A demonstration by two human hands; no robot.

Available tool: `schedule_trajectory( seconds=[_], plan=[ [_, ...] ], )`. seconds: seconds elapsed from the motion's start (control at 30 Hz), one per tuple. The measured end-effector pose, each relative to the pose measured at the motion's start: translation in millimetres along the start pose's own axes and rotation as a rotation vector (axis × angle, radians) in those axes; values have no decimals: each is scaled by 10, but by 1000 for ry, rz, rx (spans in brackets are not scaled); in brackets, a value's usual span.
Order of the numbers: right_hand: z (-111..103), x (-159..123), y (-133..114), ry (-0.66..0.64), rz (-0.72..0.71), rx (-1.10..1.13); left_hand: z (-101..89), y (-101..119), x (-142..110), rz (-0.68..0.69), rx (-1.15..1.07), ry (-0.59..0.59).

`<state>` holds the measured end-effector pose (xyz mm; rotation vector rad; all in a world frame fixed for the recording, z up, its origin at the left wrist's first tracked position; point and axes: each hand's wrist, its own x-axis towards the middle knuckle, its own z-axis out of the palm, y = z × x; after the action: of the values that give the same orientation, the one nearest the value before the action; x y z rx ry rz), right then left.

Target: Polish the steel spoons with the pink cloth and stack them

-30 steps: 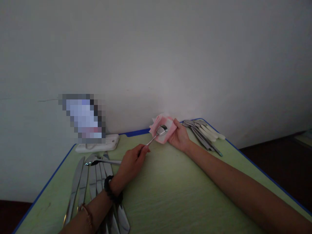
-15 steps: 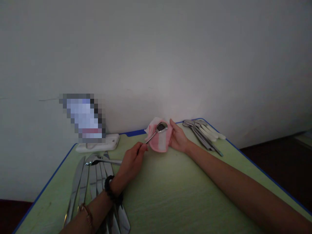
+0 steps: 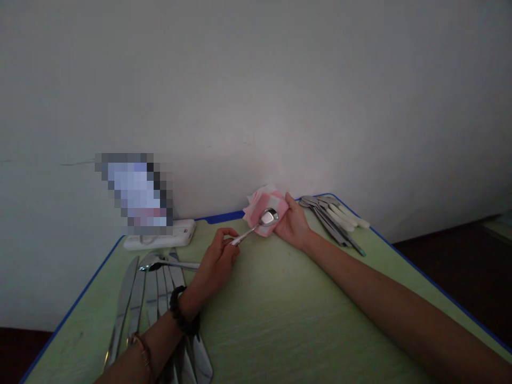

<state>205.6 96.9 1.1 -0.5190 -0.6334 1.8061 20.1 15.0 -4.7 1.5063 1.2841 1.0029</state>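
Observation:
A shiny metal spoon is held by its handle in my left hand, bowl pointing right and raised above the table. My right hand grips a folded pink and white cloth, its thumb up along the right edge. The spoon's bowl lies in front of the cloth; whether they touch I cannot tell. Below my left forearm, several knives and other flatware lie side by side, partly hidden by the arm. Another spoon rests across their upper ends.
A blurred-out phone leans above a white power bank at the back left. Several spoons and white-handled pieces of cutlery lie at the back right. The green table has a blue edge and meets a grey wall.
The cloth has turned and shifted slightly up and right in my right hand. The spoon has moved a little right and down, its bowl now brighter, and my left fingers have changed their hold.

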Motion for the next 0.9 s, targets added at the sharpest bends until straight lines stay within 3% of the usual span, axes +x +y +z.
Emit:
schedule_trajectory(
  seconds=[0.2,0.43,0.63,0.77,0.9],
  plan=[
    [49,-38,16,-57,118,-70,29,11,-15,-7,-71,-10],
    [51,-48,11,-35,132,-84,37,-4,-14,93,-125,75],
    [10,7,40,61,-13,-59,-9,-13,-13,171,163,244],
    [3,22,38,74,-108,-10,-4,50,-28,150,402,170],
    [31,-13,15,40,-29,-36,5,86,-21,126,448,114]
  ],
)
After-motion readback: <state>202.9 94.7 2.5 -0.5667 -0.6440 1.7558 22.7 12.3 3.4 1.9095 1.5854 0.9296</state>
